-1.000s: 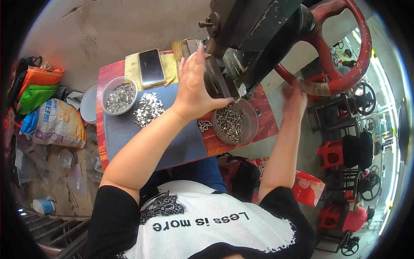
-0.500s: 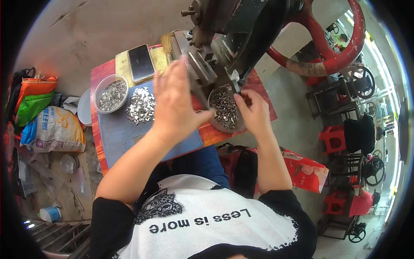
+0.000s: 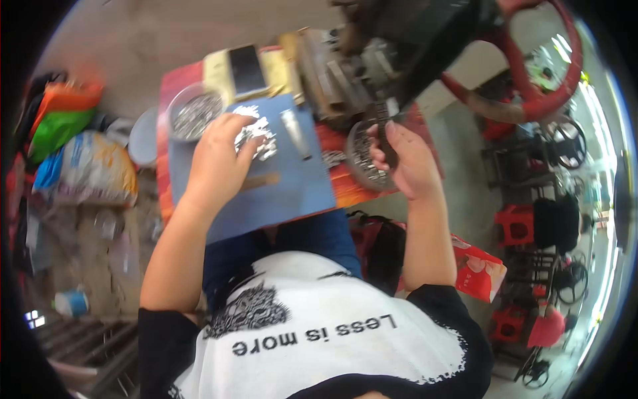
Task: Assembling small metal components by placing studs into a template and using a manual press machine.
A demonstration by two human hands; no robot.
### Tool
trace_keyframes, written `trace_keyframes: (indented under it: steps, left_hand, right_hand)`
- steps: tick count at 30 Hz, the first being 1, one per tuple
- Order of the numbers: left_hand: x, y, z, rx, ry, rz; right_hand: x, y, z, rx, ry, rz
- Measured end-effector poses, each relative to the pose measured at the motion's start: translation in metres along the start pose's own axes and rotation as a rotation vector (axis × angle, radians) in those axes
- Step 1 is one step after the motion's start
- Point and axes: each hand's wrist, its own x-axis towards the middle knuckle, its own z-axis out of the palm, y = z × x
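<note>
My left hand [image 3: 222, 149] reaches over the blue mat [image 3: 286, 199], at the near edge of a pile of small shiny white metal pieces [image 3: 264, 141]. Its thumb and forefinger are apart, with nothing visible between them. My right hand [image 3: 411, 163] is closed round a dark bar [image 3: 387, 143] below the press [image 3: 425, 53]. Just beneath that hand stands a round bowl of small metal parts [image 3: 362, 159]. Blur hides whether the bar joins the press. A shiny flat metal strip [image 3: 296, 135] lies on the mat right of the pile.
A clear round tub of metal pieces [image 3: 197, 113] stands behind my left hand. Behind the mat, a phone [image 3: 247, 70] lies on a yellow pad. The press's red handwheel [image 3: 525, 100] rises at upper right. Bags [image 3: 93, 166] lie at far left.
My left hand has moved from the front of the press leftward to the white pile. My right hand has gone from fingertips at the bar to a closed grip. The view has shifted.
</note>
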Motion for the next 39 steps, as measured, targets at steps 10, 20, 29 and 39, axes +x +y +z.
trace_keyframes:
  steps: [10,20,29,39]
  left_hand:
    - [-0.046,-0.034,-0.029,-0.119,-0.254,-0.264]
    - [-0.032,-0.041,-0.031,0.156,-0.125,0.051]
    - [0.019,-0.084,-0.051,0.156,0.196,0.004]
    - [-0.032,-0.055,-0.001,-0.069,0.009,-0.153]
  right_hand:
    - [0.016,0.058,0.088,-0.784,-0.268,-0.155]
    - [0.021,0.078,0.105,-1.057,-0.358,-0.451]
    - [0.055,0.087,0.119,-1.197,-0.263,-0.628]
    - [0.072,0.098,0.124,-1.153,-0.298,-0.636]
